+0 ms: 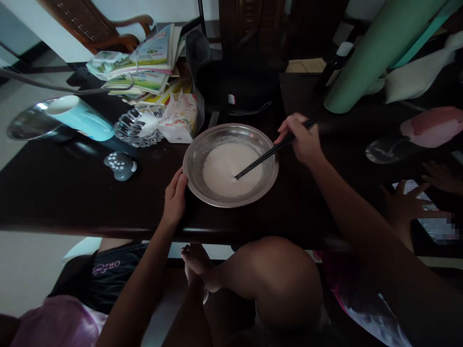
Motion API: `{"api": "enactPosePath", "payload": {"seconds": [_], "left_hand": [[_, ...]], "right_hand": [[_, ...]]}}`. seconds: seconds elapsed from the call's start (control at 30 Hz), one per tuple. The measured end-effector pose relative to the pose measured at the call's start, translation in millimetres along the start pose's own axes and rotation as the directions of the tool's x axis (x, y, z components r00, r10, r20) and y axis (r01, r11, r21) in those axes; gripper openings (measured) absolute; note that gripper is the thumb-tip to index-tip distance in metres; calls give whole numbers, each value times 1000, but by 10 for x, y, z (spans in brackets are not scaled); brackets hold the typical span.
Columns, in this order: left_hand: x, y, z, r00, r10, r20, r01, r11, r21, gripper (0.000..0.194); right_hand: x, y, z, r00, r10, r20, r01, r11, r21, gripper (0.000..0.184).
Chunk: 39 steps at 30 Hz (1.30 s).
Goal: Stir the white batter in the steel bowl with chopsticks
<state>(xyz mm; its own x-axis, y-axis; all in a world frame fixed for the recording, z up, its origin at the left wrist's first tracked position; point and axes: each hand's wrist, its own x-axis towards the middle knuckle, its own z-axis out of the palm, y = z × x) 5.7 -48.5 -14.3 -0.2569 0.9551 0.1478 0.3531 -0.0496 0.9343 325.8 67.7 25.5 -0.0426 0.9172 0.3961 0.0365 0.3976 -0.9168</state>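
Note:
A round stainless steel bowl (231, 201) stands on the dark table, holding a pale, off-white batter-like liquid (224, 166). My left hand (175, 196) is against the bowl's left rim, thumb near the top and fingers around the outer side, gripping it. Above the right rim, my right hand (302, 140) is closed around dark chopsticks (258, 160). Their tips dip into the liquid near the bowl's middle.
Left of the bowl are a grey paw-patterned object (120, 166), a glass dish (135, 132), a tissue pack (180, 118) and a light blue cup (81, 115). Behind lie stacked books (152, 62). At right stand a green cylinder (372, 62) and another person's hands (407, 205) over a phone.

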Motion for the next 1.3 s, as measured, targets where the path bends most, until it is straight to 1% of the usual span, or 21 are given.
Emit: {"api": "enactPosePath", "payload": {"seconds": [0.07, 0.1, 0.23, 0.27, 0.3, 0.4, 0.43, 0.47, 0.57, 0.6, 0.63, 0.73, 0.77, 0.9, 0.93, 0.97, 1.07, 1.1, 1.13, 1.23, 1.3], "left_hand": [[-2, -4, 0, 1000, -1, 0, 1, 1000, -6, 54], [-2, -5, -1, 1000, -1, 0, 1, 1000, -7, 53], [1, -3, -4, 1000, 3, 8, -3, 1000, 7, 53], [2, -2, -5, 1000, 4, 10, -4, 1000, 10, 53], [3, -3, -6, 1000, 6, 10, -6, 1000, 11, 53], [5, -5, -6, 1000, 7, 4, -7, 1000, 5, 53], [5, -5, -5, 1000, 8, 0, -8, 1000, 4, 53], [5, -3, -4, 1000, 10, -3, -10, 1000, 6, 53], [3, 5, -2, 1000, 12, -2, -12, 1000, 17, 54], [2, 6, -2, 1000, 10, 3, -10, 1000, 17, 54], [3, 5, -2, 1000, 8, 7, -8, 1000, 14, 54], [4, -14, -4, 1000, 4, 7, -4, 1000, 3, 53], [5, -22, -4, 1000, 2, 4, -2, 1000, 0, 53], [5, -48, -8, 1000, -7, 6, 8, 1000, -5, 52], [5, -49, -9, 1000, -6, 11, 6, 1000, -4, 52], [5, -48, -10, 1000, -4, 11, 4, 1000, -1, 52], [6, -34, -10, 1000, -4, 0, 4, 1000, 1, 52], [6, -28, -9, 1000, -3, -3, 3, 1000, 1, 52], [5, -23, -8, 1000, -1, -2, 1, 1000, 2, 52], [3, -10, -5, 1000, 3, 5, -3, 1000, 1, 52], [1, -1, -3, 1000, 1, 5, -1, 1000, -3, 53]], "right_hand": [[-16, -6, 26, 998, 3, 66, -3, 1000, -8, 43], [-19, -9, 30, 998, 1, 66, 0, 1000, -16, 42], [1, -5, -2, 997, -9, -79, 7, 1000, -22, 45], [3, -1, -8, 996, -3, -85, 2, 1000, -16, 45], [2, 3, -8, 998, 2, -65, -3, 1000, -10, 45], [-10, 9, 7, 999, 8, 53, -7, 1000, -15, 42], [-10, 10, 7, 998, 5, 63, -4, 1000, -24, 42], [-6, 11, 3, 999, 2, 48, -1, 999, -32, 42], [17, 22, -25, 998, 0, -69, -3, 999, -35, 45], [22, 28, -29, 996, 6, -84, -9, 1000, -27, 46], [23, 33, -28, 997, 14, -75, -16, 1000, -18, 46], [13, 40, -13, 999, 29, 18, -29, 1000, -13, 43], [12, 39, -13, 999, 27, 29, -26, 999, -18, 42], [22, 34, -41, 997, 2, -73, -3, 1000, -14, 44], [20, 33, -41, 997, 4, -83, -5, 1000, -5, 45], [15, 31, -33, 997, 11, -72, -11, 1000, 2, 45], [-11, 18, 8, 999, 34, 28, -33, 999, -4, 42], [-15, 14, 17, 999, 32, 41, -32, 999, -12, 40], [-15, 10, 18, 999, 27, 30, -26, 999, -18, 40], [2, 17, -3, 997, 12, -74, -13, 1000, -20, 43], [5, 33, -7, 996, 22, -85, -23, 1000, -7, 45]]}}
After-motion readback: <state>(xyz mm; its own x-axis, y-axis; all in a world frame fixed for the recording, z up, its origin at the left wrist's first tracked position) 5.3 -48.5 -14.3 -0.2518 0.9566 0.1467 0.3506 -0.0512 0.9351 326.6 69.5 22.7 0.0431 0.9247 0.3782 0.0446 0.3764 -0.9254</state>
